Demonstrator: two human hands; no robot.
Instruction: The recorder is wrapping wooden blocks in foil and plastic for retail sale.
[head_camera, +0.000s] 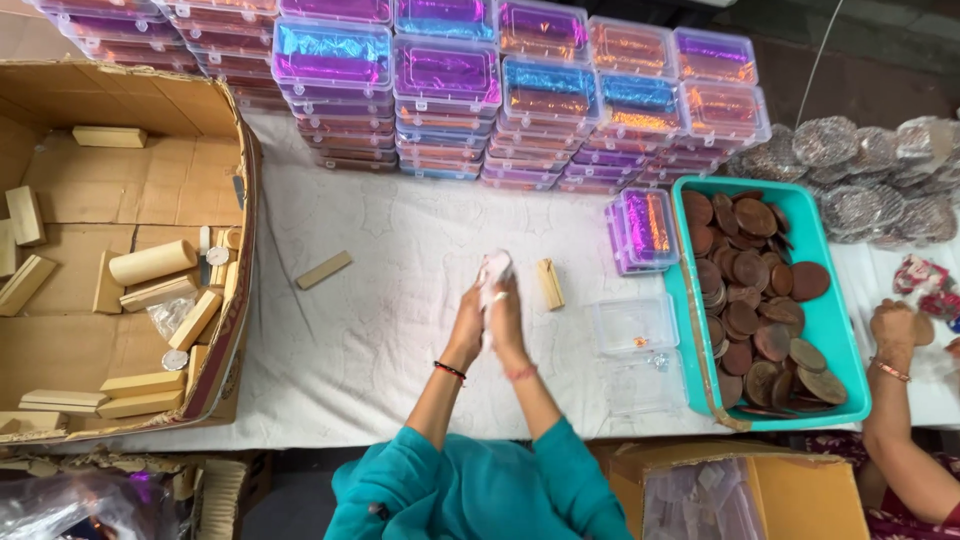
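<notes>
Both hands are meeting in the middle of the white table (400, 250). The left hand (467, 322) and the right hand (507, 318) are pressing together around a small white thing (495, 270), and it is poking up out of the top of them. It is too small and blurry to tell what it is; it could be a bit of cloth or paper. Both hands are closing on it, so each one is grasping it. Just to the right of the hands a little wood block (549, 283) is lying on the table, and another flat wood piece (323, 269) is lying to the left. A clear open box (633, 322) is sitting near the right hand, next to a teal tray (838, 330) full of brown discs (755, 300). A big cardboard box (235, 250) with more wood blocks is sitting on the left. Stacks of shiny boxes (450, 90) are standing at the back. Another person's hand (895, 325) is working at the far right. It looks like the person is rubbing or wrapping the white thing right now. The next move probably needs a soft, careful grip, so that the white thing is not slipping out.
</notes>
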